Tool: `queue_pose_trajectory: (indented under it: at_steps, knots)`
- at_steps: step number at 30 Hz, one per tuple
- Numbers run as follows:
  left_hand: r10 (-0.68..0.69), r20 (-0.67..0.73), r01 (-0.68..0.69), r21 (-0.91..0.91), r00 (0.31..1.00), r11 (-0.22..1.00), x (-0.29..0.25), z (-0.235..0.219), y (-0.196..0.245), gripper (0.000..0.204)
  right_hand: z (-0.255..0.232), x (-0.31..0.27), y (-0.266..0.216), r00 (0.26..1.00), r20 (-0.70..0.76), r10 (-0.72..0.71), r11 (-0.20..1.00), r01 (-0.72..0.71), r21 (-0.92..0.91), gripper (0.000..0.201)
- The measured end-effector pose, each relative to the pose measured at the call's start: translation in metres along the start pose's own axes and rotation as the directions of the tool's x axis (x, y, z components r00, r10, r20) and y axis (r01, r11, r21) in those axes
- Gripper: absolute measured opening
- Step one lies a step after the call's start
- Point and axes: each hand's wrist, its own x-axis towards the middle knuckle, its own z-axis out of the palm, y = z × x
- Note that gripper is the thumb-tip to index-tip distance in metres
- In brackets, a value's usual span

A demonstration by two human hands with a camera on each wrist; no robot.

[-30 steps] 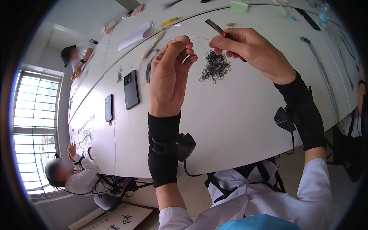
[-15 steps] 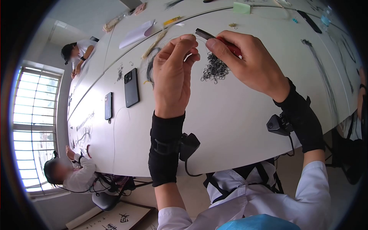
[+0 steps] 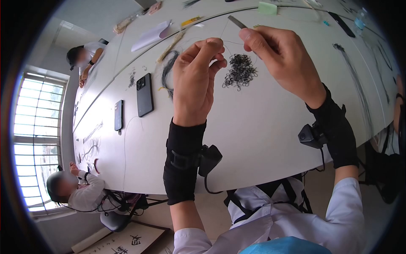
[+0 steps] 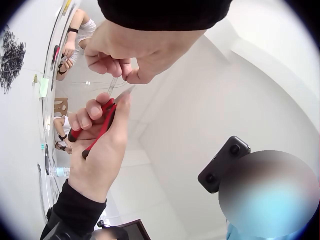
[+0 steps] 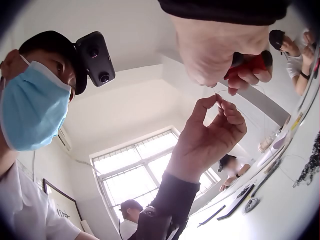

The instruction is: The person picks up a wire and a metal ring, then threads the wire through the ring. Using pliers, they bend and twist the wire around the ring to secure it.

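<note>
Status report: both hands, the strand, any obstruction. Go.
Left hand pinching thin strand. Right hand gripping red-handled pliers. Pile of dark loops on table; no obstruction seen between hands.

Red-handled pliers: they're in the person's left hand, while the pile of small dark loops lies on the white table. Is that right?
Not quite: the red-handled pliers are in the right hand, not the left hand, as the left wrist view shows. The pile of small dark loops does lie on the white table.
</note>
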Motion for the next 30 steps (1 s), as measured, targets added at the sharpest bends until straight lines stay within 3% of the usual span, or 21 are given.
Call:
queue_pose_trajectory:
  at_steps: [3, 5, 7, 9, 10, 14, 17, 18, 19, 20, 21, 22, 23, 25, 27, 28, 30]
  knots:
    - [-0.02, -0.003, 0.02, 0.012, 1.0, 1.0, 0.002, -0.002, -0.004, 0.013, -0.016, 0.007, 0.021, 0.99, -0.138, -0.018, 0.995, 0.031, 0.096, 0.05]
    - [-0.026, -0.005, 0.026, 0.04, 1.0, 0.999, 0.003, -0.001, -0.006, 0.013, -0.05, 0.014, 0.036, 0.974, -0.048, 0.222, 0.953, -0.206, 0.222, 0.048]
    - [-0.048, -0.013, 0.048, 0.026, 0.999, 0.998, 0.004, -0.003, -0.009, 0.013, -0.081, 0.016, 0.028, 0.959, -0.105, 0.265, 0.939, -0.232, 0.254, 0.035]
    - [-0.065, -0.022, 0.065, 0.018, 0.998, 0.998, 0.007, -0.007, -0.013, 0.013, -0.102, 0.023, 0.035, 0.89, -0.268, 0.369, 0.9, -0.27, 0.342, 0.041]
    - [-0.071, -0.027, 0.072, 0.018, 0.997, 0.997, 0.009, -0.011, -0.015, 0.013, -0.108, 0.025, 0.025, 0.873, -0.332, 0.357, 0.89, -0.211, 0.404, 0.041]
    - [-0.061, -0.038, 0.063, 0.037, 0.997, 0.997, 0.012, -0.017, -0.017, 0.014, -0.176, 0.031, 0.08, 0.85, -0.287, 0.441, 0.826, -0.259, 0.501, 0.05]
    - [-0.035, -0.03, 0.038, 0.084, 0.999, 0.996, 0.009, -0.006, -0.013, 0.015, -0.145, 0.013, 0.027, 0.826, -0.183, 0.533, 0.809, -0.434, 0.396, 0.038]
    - [-0.029, -0.007, 0.029, 0.074, 1.0, 0.997, 0.008, -0.004, -0.012, 0.015, -0.152, 0.009, 0.073, 0.878, 0.003, 0.479, 0.817, -0.448, 0.363, 0.045]
    - [-0.023, 0.017, 0.022, 0.066, 1.0, 0.998, 0.006, -0.002, -0.011, 0.015, -0.135, 0.002, 0.059, 0.894, 0.098, 0.438, 0.852, -0.447, 0.273, 0.044]
    - [-0.017, 0.039, 0.015, 0.059, 0.999, 0.998, 0.004, -0.002, -0.01, 0.015, -0.113, -0.002, 0.049, 0.907, 0.127, 0.402, 0.859, -0.421, 0.293, 0.044]
    - [-0.016, 0.054, 0.012, 0.068, 0.998, 0.998, 0.002, 0.0, -0.007, 0.015, -0.099, -0.006, 0.071, 0.917, 0.196, 0.347, 0.862, -0.394, 0.318, 0.043]
    - [-0.015, 0.069, 0.009, 0.078, 0.998, 0.997, 0.001, 0.001, -0.004, 0.015, -0.078, -0.008, 0.054, 0.955, 0.18, 0.236, 0.925, -0.278, 0.261, 0.041]
    - [-0.012, 0.083, 0.005, 0.085, 0.996, 0.996, -0.001, 0.003, -0.001, 0.015, -0.068, -0.009, 0.051, 0.943, 0.22, 0.248, 0.916, -0.302, 0.262, 0.042]
    - [-0.015, 0.101, 0.005, 0.097, 0.995, 0.995, -0.004, 0.006, 0.004, 0.014, -0.044, -0.006, 0.038, 0.938, 0.247, 0.244, 0.796, -0.339, 0.502, 0.039]
    - [0.007, 0.111, -0.021, 0.134, 0.994, 0.991, -0.005, 0.008, 0.008, 0.013, -0.036, -0.001, 0.029, 0.893, 0.404, 0.198, 0.623, -0.433, 0.652, 0.038]
    - [0.029, 0.109, -0.047, 0.163, 0.994, 0.985, -0.006, 0.008, 0.009, 0.013, -0.034, 0.002, 0.026, 0.899, 0.408, 0.162, 0.619, -0.414, 0.668, 0.032]
    - [0.053, 0.081, -0.067, 0.177, 0.995, 0.982, -0.006, 0.006, 0.009, 0.012, -0.036, 0.0, 0.021, 0.917, 0.37, 0.153, 0.765, -0.346, 0.543, 0.031]
